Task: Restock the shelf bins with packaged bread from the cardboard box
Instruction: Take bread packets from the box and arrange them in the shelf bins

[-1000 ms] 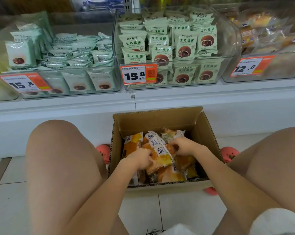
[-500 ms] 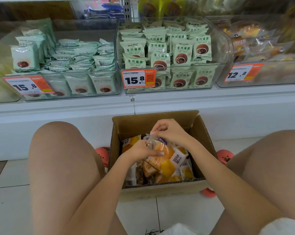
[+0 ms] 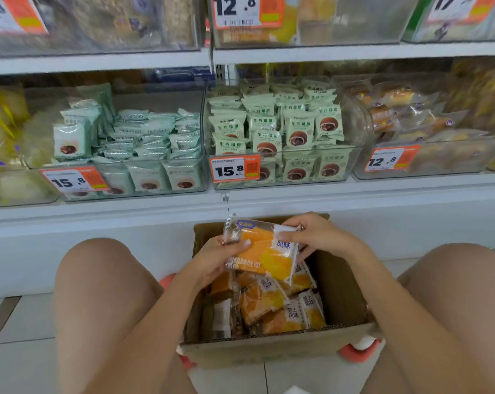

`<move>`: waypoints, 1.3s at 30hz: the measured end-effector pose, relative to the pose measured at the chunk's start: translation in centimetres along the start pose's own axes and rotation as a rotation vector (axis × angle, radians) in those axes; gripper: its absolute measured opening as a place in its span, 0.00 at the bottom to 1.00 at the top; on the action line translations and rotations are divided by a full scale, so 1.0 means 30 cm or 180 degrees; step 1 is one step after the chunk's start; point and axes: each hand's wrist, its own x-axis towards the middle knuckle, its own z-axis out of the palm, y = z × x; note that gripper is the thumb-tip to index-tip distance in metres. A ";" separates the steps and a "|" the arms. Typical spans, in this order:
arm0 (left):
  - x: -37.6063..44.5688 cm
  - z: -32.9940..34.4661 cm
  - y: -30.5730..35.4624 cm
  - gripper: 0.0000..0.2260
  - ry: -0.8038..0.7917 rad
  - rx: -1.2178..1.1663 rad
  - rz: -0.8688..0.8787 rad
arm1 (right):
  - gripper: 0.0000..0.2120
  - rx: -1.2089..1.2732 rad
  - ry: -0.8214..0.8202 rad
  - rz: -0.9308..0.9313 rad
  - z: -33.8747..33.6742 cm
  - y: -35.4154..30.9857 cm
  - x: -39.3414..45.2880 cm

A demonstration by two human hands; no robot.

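Observation:
An open cardboard box [image 3: 345,294] stands on the floor between my knees, with several orange and yellow bread packets [image 3: 280,305] inside. Both hands hold a small stack of these packets [image 3: 264,251] just above the box's far edge. My left hand [image 3: 220,258] grips the stack's left side, thumb on top. My right hand [image 3: 314,233] pinches its upper right corner. Clear shelf bins sit ahead: a right bin [image 3: 428,163] with clear-wrapped golden bread and a 12.8 tag, and a middle bin [image 3: 283,177] full of green packets.
A left bin [image 3: 121,183] holds pale green packets behind a 15.8 tag. More bins line the upper shelf [image 3: 269,55]. My bare knees flank the box. Red stool feet [image 3: 357,354] show beside the box on the white tiled floor.
Both hands have lifted a stack of bread packets out of the box and raised it toward the shelf. The view has tilted upward, bringing the upper shelf into sight.

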 end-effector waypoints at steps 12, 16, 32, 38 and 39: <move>-0.025 0.229 0.643 0.09 0.0583 0.0953 0.1628 | 0.26 -0.2518 0.0573 -0.0848 -0.363 -0.610 -0.103; -0.045 0.296 0.862 0.07 0.0589 0.0924 0.2405 | 0.19 -0.2437 0.0986 -0.1235 -0.520 -0.812 -0.156; 0.265 0.279 1.248 0.19 0.3581 0.4909 0.4868 | 0.27 -0.3787 0.2632 -0.0527 -1.089 -1.142 0.154; 0.300 0.276 1.245 0.17 0.3709 0.4770 0.5074 | 0.30 -0.3459 0.2143 -0.0383 -1.161 -1.110 0.393; 0.303 0.275 1.242 0.16 0.3739 0.4753 0.5122 | 0.30 -0.3496 0.2104 -0.0395 -1.169 -1.110 0.429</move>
